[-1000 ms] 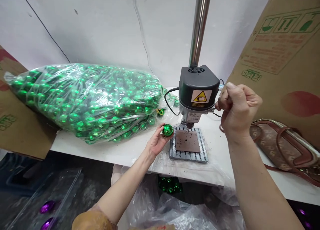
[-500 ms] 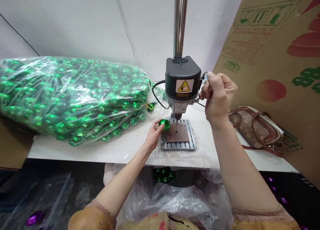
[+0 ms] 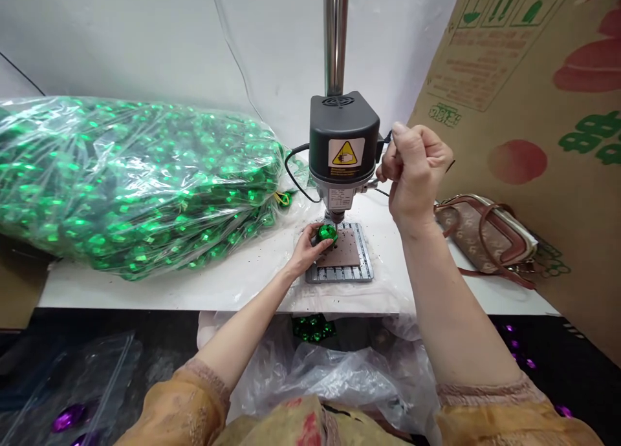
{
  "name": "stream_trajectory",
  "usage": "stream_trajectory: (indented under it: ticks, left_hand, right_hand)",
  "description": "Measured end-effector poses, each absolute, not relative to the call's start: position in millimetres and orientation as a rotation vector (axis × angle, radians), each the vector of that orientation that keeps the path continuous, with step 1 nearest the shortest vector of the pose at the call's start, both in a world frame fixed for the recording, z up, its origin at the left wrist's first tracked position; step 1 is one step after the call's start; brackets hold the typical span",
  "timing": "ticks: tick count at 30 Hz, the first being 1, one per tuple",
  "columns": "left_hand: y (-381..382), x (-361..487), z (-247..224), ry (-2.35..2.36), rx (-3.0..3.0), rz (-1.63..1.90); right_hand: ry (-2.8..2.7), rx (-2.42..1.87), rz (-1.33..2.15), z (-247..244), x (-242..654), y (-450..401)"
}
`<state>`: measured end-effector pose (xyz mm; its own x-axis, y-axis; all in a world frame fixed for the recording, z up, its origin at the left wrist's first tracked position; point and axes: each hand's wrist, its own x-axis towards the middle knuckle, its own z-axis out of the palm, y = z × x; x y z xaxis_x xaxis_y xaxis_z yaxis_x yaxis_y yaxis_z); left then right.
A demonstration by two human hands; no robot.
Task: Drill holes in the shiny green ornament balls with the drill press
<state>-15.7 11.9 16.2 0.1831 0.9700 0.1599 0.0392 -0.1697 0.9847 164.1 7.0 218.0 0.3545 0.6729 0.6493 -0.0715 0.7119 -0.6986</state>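
My left hand pinches a round, faceted green gem beside the drill bit, above the pinkish square board. That board lies on the slotted metal base of a small bench drill press. To the right of the black motor housing, my right hand is closed around the feed lever; the grip end is hidden in the fingers. Dark chips are scattered over the board.
A large clear bag of green gems fills the left of the white table. On the right are a brown handbag and a big cardboard box. Plastic sheeting hangs at the front edge, near more green gems.
My left hand has moved the green gem rightward, from the board's left edge to close by the drill bit. My right hand stays on the lever. The whole view has shifted slightly.
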Motion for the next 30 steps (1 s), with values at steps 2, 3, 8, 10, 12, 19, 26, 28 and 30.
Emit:
stream_trajectory:
  ticks: [2, 3, 8, 10, 12, 19, 26, 28, 30]
  left_hand:
    - [13, -15, 15, 1.029, 1.467, 1.168]
    - [13, -15, 14, 1.028, 1.477, 1.167]
    - [15, -15, 11, 1.027, 1.583, 1.158]
    - [13, -14, 11, 1.059, 1.662, 1.151]
    - [9, -12, 12, 1.115, 1.729, 1.135]
    - [-3, 0, 16, 1.091, 1.744, 1.095]
    - [-3, 0, 16, 1.103, 1.713, 1.109]
    - [-2, 1, 13, 1.11, 1.697, 1.126]
    - [-2, 1, 11, 1.118, 1.688, 1.136]
  right_hand:
    - [-1.146, -0.656, 0.506, 218, 165, 7]
    - [-1.163, -0.674, 0.491, 217, 165, 7]
    - [-1.165, -0.733, 0.452, 217, 165, 7]
    - [-1.155, -0.752, 0.45, 217, 165, 7]
    - [-1.152, -0.756, 0.448, 217, 165, 7]
    - [-1.175, -0.687, 0.453, 216, 165, 7]
    - [-1.146, -0.652, 0.476, 217, 165, 7]
    - [-1.158, -0.636, 0.475, 217, 165, 6]
    - [-1.165, -0.637, 0.466, 216, 165, 4]
